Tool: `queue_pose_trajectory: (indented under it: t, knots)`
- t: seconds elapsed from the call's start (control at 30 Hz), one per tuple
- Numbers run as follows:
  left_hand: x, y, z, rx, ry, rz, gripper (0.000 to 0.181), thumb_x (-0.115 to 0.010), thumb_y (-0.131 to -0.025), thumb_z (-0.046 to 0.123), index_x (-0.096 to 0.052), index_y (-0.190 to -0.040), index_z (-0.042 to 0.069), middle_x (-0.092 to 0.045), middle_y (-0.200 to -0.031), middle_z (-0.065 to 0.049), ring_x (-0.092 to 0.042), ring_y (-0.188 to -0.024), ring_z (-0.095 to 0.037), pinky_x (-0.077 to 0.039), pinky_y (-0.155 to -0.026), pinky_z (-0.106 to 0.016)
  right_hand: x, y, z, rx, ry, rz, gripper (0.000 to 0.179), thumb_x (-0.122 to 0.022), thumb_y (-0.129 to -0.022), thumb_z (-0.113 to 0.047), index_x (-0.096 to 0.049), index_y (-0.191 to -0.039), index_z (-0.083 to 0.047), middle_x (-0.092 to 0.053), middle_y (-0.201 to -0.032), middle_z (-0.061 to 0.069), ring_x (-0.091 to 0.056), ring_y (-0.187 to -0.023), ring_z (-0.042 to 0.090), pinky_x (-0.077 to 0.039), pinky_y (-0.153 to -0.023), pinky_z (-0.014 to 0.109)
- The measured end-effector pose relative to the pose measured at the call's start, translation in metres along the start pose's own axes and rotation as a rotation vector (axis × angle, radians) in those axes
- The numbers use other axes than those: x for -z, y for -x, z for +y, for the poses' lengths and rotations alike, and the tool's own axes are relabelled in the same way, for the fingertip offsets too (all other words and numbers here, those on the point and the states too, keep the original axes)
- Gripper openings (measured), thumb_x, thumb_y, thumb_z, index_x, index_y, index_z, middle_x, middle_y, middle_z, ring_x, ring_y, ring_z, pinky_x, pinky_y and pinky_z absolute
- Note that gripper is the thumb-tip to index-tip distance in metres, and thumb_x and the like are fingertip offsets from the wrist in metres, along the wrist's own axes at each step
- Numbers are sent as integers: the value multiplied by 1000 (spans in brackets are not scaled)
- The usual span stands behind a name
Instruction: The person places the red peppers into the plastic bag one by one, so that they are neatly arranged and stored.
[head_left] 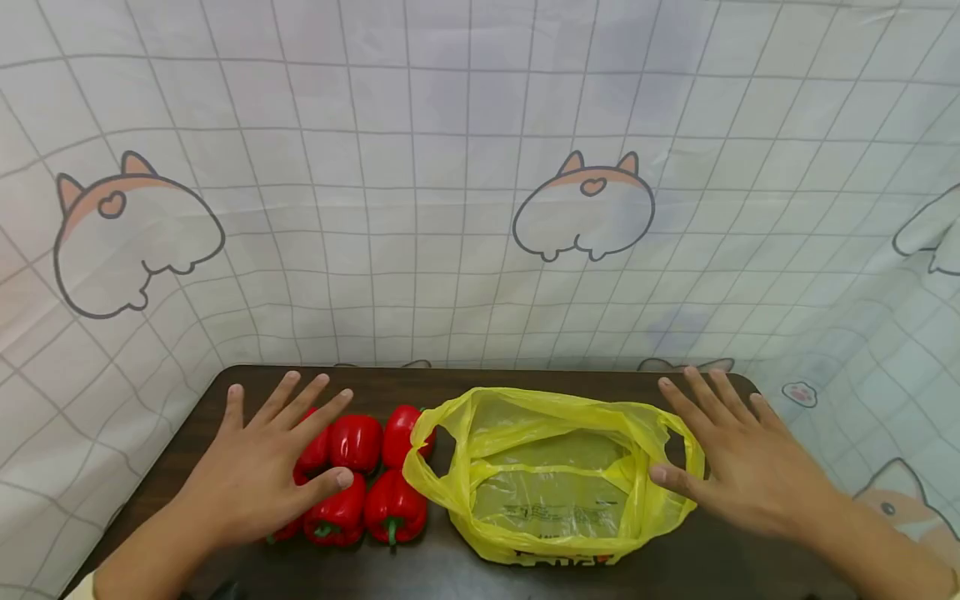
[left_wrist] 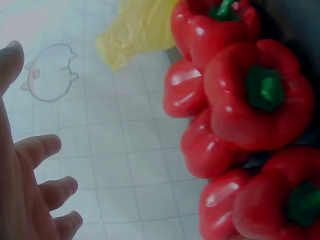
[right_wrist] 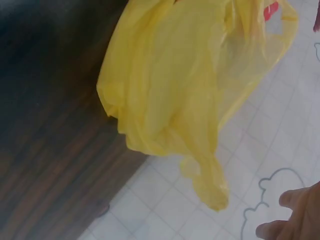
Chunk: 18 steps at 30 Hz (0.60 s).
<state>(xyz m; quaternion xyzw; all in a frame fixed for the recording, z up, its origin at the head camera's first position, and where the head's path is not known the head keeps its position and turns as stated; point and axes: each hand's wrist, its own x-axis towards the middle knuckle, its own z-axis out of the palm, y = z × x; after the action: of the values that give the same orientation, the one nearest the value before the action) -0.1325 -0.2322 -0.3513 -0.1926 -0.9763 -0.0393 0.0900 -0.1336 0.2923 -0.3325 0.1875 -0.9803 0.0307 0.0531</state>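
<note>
Bag and peppers, with both hands apart from them. I am viewing the bag [head_left: 551, 546] standing on the table [head_left: 750, 562], mouth upward, its two handle loops spreading left and right. Just beside its left side, the peppers [head_left: 396, 500] are lying in two rows, stems showing on the front ones; the nearest handle is overlapping a back pepper in the head view.

As to progress, I am judging the work to be at an early point: the bag is already standing open, while every pepper in view is lying outside it. Inside the bag I am seeing only yellow folds and dark print, no pepper.

The left hand [head_left: 251, 479] is hovering above the leftmost peppers, partly hiding them, fingers spreading wide and holding nothing. The right hand [head_left: 757, 475] is likewise hovering wide and unladen beside the right handle, the right wrist view showing it apart from the bag. Beyond the table, a grid-patterned cloth [head_left: 465, 225] is hanging.
</note>
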Motion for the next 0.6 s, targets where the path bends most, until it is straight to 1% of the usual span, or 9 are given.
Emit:
queue_pose_trajectory:
  t: [0.07, 0.17, 0.27, 0.4, 0.47, 0.6]
  knots:
    - [-3, 3, -2, 3, 15, 4, 83, -47, -94, 74, -33, -162, 27, -28, -166, -12, -16, -152, -44, 17, -110, -72, -4, 3, 1, -6, -20, 10, 95, -54, -97, -66, -3, -166, -26, -4, -170, 13, -3, -153, 44, -4, -116, 70]
    - [-6, 6, -6, 12, 32, 8, 82, -48, -95, 73, -35, -161, 26, -29, -166, -12, -18, -152, -44, 16, -111, -72, -9, 8, 3, -14, -48, 23, 95, -57, -97, -63, -4, -166, -25, -8, -170, 15, -5, -153, 45, -10, -116, 71]
    - [-10, 10, -9, 20, 40, 13, 82, -49, -95, 73, -36, -161, 26, -30, -165, -12, -19, -151, -45, 17, -110, -71, -16, 12, 6, -21, -73, 31, 95, -59, -98, -61, -5, -166, -24, -10, -169, 17, -4, -153, 45, -12, -116, 70]
    - [-15, 14, -11, 31, 59, 12, 82, -50, -94, 72, -36, -161, 26, -30, -165, -12, -20, -151, -45, 13, -111, -73, -24, 17, 9, -28, -91, 44, 95, -60, -98, -59, -6, -166, -22, -11, -169, 19, -5, -154, 43, -13, -117, 68]
    - [-17, 17, -12, 38, 74, 11, 82, -52, -94, 71, -36, -161, 25, -31, -165, -12, -21, -151, -45, 11, -111, -75, -27, 20, 10, -32, -92, 48, 95, -60, -98, -58, -6, -166, -22, -11, -169, 19, -5, -154, 43, -14, -117, 67]
    - [-22, 20, -13, 40, 94, 17, 80, -56, -94, 68, -38, -160, 25, -32, -164, -12, -22, -150, -45, 6, -111, -77, -33, 23, 13, -43, -78, 48, 96, -61, -97, -59, -6, -166, -21, -11, -169, 19, -8, -153, 45, -22, -113, 70]
